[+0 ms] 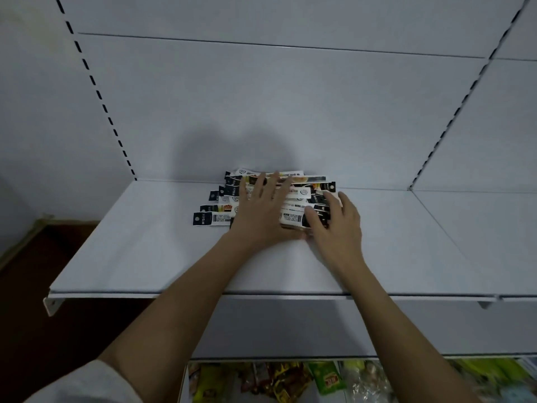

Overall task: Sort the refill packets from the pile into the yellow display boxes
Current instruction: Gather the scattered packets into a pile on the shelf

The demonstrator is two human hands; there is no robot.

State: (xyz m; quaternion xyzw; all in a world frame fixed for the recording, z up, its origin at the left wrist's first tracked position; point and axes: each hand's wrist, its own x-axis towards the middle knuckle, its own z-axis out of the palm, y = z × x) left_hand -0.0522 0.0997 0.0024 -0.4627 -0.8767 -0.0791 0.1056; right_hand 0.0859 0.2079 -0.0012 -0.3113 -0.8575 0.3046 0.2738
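Left hand: your left hand (pixel 261 210) lies flat on the pile, fingers straight and spread — grasping nothing.
Right hand: your right hand (pixel 337 225) rests on the pile's right end, fingers relaxed.
Refill packets (pixel 215 218): heaped under both hands on the white shelf (pixel 130 257) — some stick out left of your left hand.

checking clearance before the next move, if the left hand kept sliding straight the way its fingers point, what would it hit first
The left hand lies flat on the packet pile, fingers pointing at the back panel; that panel likely comes first.
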